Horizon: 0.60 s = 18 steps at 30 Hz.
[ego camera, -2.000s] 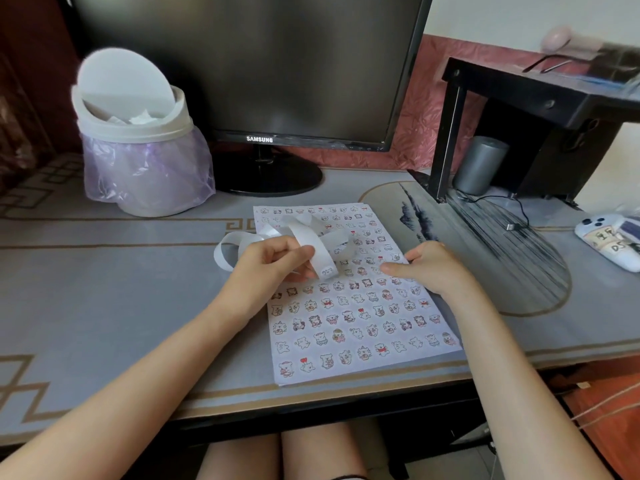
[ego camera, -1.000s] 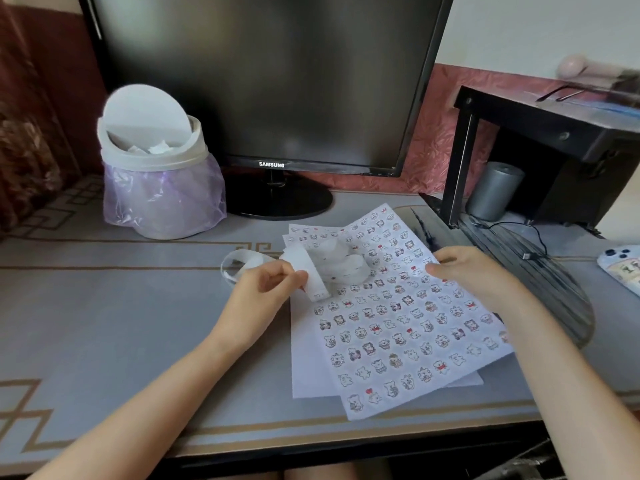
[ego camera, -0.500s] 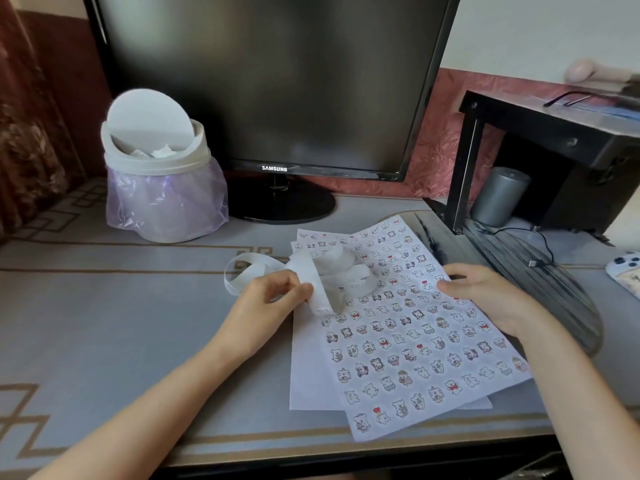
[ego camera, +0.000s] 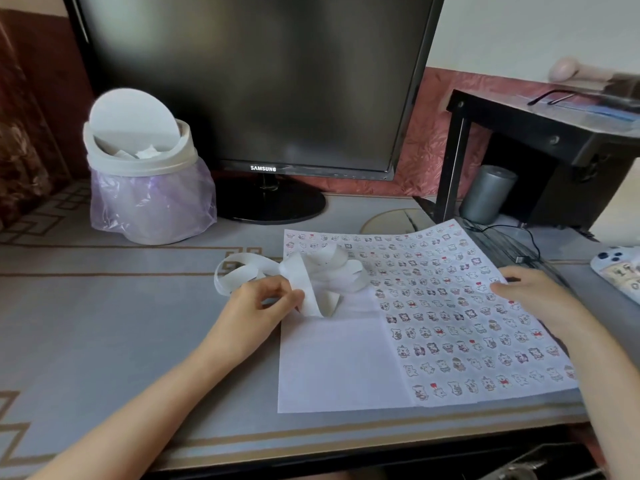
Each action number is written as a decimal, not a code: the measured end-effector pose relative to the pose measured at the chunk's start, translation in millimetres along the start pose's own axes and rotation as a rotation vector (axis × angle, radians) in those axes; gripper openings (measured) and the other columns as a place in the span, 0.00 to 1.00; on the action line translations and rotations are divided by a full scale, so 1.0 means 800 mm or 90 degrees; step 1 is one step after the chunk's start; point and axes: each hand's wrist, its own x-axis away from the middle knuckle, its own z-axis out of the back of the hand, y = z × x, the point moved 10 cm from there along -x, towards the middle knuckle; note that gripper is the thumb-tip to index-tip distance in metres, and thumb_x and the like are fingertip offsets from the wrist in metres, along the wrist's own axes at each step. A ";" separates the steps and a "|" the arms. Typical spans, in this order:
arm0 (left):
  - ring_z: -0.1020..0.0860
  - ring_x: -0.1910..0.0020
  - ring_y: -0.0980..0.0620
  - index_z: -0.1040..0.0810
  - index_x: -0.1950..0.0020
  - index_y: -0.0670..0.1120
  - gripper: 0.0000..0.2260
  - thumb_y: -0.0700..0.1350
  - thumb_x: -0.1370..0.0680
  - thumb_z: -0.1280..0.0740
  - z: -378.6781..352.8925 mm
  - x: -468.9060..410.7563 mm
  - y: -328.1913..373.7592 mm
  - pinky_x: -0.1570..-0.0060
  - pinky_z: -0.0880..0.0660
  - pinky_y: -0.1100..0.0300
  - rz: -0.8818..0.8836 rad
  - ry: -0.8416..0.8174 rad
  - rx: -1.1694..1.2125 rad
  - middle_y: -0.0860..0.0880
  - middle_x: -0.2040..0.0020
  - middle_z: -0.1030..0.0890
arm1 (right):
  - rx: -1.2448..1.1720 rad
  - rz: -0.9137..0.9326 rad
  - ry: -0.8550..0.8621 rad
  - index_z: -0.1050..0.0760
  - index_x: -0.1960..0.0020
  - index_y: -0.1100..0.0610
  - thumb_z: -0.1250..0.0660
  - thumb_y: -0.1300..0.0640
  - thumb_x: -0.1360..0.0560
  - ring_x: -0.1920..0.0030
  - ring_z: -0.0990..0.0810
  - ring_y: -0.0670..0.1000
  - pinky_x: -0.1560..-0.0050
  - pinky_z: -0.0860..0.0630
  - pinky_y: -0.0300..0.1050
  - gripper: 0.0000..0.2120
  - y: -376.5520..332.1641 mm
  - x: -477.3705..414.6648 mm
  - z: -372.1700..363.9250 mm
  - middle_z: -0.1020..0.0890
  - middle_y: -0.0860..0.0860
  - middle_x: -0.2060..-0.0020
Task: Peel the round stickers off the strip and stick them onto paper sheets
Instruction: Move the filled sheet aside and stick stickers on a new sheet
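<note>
A long white sticker strip (ego camera: 311, 271) lies curled in loops at the top left of the paper sheets. My left hand (ego camera: 258, 308) pinches one end of the strip between thumb and fingers. A sheet covered with small cartoon stickers (ego camera: 460, 323) lies slanted on top of a blank white sheet (ego camera: 332, 362), whose left half shows. My right hand (ego camera: 540, 299) rests on the right edge of the covered sheet, fingers on the paper. Part of another stickered sheet (ego camera: 304, 239) shows at the top, under the strip.
A white bin with a purple liner (ego camera: 145, 178) stands at the back left. A black Samsung monitor (ego camera: 256, 84) stands behind the sheets. A black shelf (ego camera: 540, 133), a grey cylinder (ego camera: 486, 194) and a cable sit at the right, with a white device (ego camera: 620, 268) at the far right.
My right hand has slid the sticker-covered sheet to the right, baring a blank sheet underneath. My left hand kept hold of the strip and stayed near the sheets' left edge.
</note>
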 end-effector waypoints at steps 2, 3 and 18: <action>0.22 0.58 0.63 0.21 0.62 0.43 0.10 0.45 0.23 0.33 0.002 0.001 0.001 0.56 0.32 0.76 -0.002 0.011 -0.013 0.55 0.61 0.19 | 0.060 0.006 0.031 0.23 0.55 0.58 0.34 0.61 0.24 0.58 0.26 0.56 0.57 0.34 0.47 0.02 -0.005 0.001 0.005 0.22 0.57 0.57; 0.22 0.59 0.63 0.21 0.63 0.43 0.11 0.45 0.23 0.33 0.002 0.002 0.002 0.58 0.32 0.77 -0.002 0.016 -0.018 0.55 0.62 0.19 | 0.102 0.012 0.054 0.24 0.57 0.58 0.34 0.60 0.24 0.58 0.26 0.56 0.58 0.33 0.47 0.03 -0.009 0.001 0.007 0.23 0.57 0.58; 0.32 0.66 0.49 0.27 0.61 0.44 0.11 0.48 0.21 0.37 -0.024 0.003 0.008 0.64 0.35 0.60 -0.089 -0.103 -0.088 0.44 0.66 0.27 | 0.291 0.323 -0.097 0.42 0.25 0.51 0.46 0.48 0.19 0.25 0.47 0.47 0.26 0.51 0.45 0.24 -0.102 0.063 -0.152 0.42 0.46 0.24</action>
